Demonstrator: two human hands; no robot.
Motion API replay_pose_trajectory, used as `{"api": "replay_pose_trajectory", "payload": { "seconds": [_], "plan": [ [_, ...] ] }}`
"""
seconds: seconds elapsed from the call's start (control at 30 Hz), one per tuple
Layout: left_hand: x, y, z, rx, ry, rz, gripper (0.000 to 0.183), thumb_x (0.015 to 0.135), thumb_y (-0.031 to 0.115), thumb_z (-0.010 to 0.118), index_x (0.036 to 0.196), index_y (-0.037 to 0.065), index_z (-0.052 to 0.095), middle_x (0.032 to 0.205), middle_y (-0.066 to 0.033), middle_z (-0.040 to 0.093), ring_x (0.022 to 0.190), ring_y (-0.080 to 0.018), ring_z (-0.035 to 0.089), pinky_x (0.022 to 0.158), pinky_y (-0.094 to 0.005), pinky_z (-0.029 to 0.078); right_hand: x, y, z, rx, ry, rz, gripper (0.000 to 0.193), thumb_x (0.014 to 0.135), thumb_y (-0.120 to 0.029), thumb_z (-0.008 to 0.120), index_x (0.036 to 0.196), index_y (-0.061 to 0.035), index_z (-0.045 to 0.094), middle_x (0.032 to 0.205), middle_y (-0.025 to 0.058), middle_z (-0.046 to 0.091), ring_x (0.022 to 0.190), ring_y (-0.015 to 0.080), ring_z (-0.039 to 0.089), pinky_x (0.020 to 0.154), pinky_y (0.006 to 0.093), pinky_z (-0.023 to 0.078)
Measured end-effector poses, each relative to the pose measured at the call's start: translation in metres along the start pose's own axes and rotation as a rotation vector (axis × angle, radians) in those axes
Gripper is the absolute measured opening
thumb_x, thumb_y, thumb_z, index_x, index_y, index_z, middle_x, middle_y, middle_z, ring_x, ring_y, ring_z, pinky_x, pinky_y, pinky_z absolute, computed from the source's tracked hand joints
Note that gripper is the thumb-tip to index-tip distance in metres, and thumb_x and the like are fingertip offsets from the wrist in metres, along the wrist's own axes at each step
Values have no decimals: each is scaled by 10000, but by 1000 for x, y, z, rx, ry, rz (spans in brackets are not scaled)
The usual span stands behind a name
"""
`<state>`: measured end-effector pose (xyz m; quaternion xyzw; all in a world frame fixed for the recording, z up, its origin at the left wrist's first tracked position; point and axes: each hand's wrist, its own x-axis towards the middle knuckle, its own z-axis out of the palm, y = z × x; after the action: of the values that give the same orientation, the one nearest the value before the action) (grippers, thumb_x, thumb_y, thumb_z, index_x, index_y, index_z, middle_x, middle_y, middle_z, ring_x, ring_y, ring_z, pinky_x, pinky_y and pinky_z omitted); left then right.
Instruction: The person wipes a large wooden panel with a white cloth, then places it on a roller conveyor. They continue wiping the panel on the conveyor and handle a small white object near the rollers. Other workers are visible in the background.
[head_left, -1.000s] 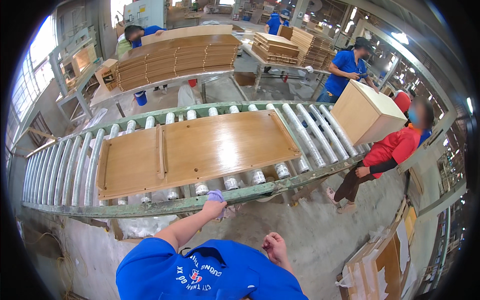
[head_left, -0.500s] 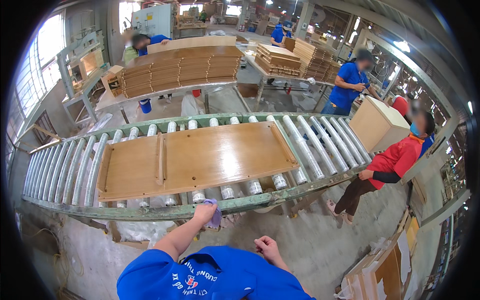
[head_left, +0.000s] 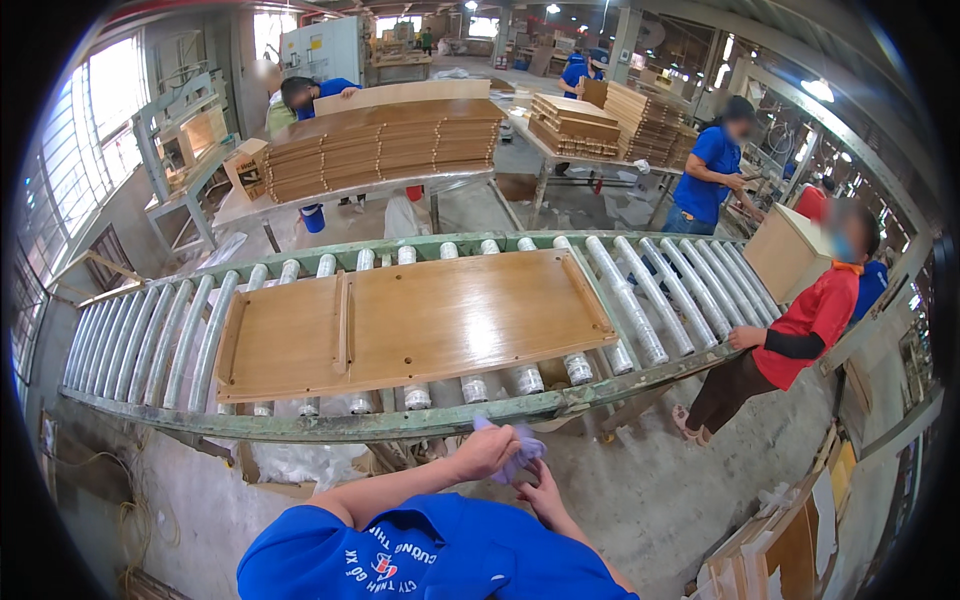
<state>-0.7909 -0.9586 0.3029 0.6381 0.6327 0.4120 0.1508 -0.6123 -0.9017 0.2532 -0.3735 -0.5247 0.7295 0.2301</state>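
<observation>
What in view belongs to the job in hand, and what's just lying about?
Job in hand:
purple cloth, in the left hand, right hand at it
wooden panel, flat on the roller conveyor

Apart from it, near the back table:
stacked boards, on the table
cardboard box, beside them
blue bucket, lower down

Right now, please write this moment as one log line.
left hand: gripping cloth | right hand: at cloth | panel: on rollers
</observation>
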Motion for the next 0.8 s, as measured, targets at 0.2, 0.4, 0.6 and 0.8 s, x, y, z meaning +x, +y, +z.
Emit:
{"api": "replay_pose_trajectory", "payload": {
  "seconds": [0.2, 0.4, 0.6, 0.8],
  "plan": [
    [-13, 4, 7, 75, -222, -109, 382, 881, 420, 468, 886, 38, 448, 690, -181, 581, 650, -393, 562, 571, -471, 432, 11, 21, -13, -16, -133, -32, 186, 813, -55, 586, 996, -24, 580, 896, 29, 612, 793, 94, 550, 683, 241, 444],
    [-35, -21, 0, -66, -655, -375, 464, 800, 482, 560, 1019, 73, 532, 838, -161, 627, 775, -312, 615, 677, -404, 465, 11, 16, 0, 20, 69, -171, 94, 876, -125, 518, 853, -37, 538, 766, -12, 540, 692, 58, 466, 638, 206, 389],
    [-44, -21, -3, -448, -527, -258, 312, 830, 310, 521, 987, 52, 599, 790, -104, 609, 729, -195, 563, 675, -332, 452, 14, 15, 3, -170, 71, -168, 137, 870, -164, 547, 859, -29, 529, 780, 0, 543, 716, 67, 482, 647, 222, 410],
    [-46, -30, 1, -516, -497, -448, 284, 861, 290, 530, 927, 22, 596, 797, -67, 599, 731, -140, 531, 684, -298, 432, 13, 18, 16, -371, -16, -204, 154, 849, -120, 577, 955, -9, 556, 847, 46, 593, 796, 120, 561, 715, 263, 466]
  ]
}}
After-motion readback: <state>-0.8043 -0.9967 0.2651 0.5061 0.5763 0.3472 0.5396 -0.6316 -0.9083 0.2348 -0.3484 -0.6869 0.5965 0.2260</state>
